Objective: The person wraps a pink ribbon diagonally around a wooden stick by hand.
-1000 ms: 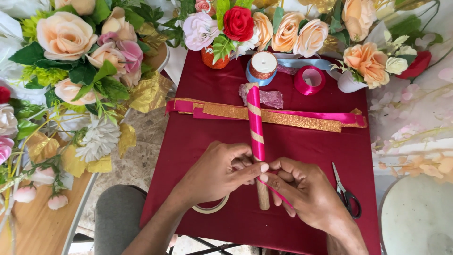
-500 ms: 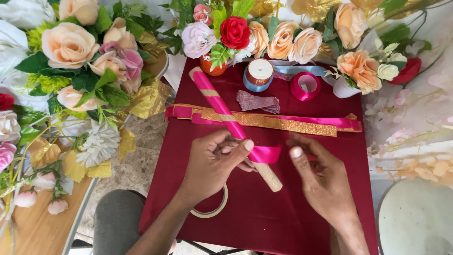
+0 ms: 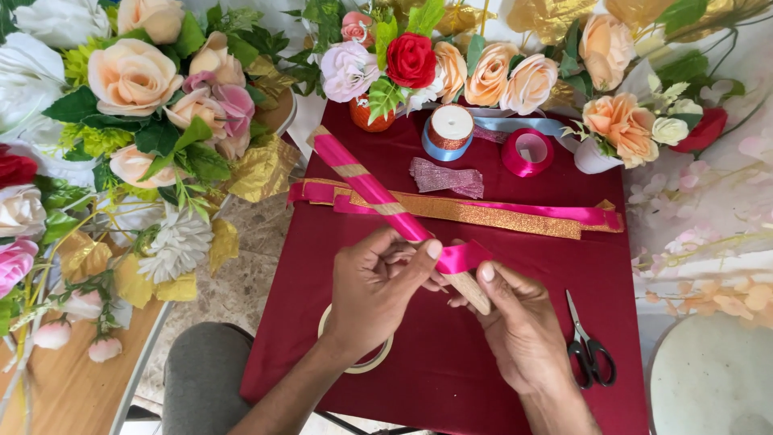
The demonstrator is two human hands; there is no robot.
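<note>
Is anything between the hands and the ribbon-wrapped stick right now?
Nothing visible. The left hand and right hand already grip the stick at its lower end, fingers on the pink ribbon wound there.

The tape roll (image 3: 354, 366) at lower centre is mostly hidden under the left hand (image 3: 374, 294). The stick (image 3: 403, 217) vanishes between both hands. A white round top (image 3: 713, 379) is cut by the lower right corner.
</note>
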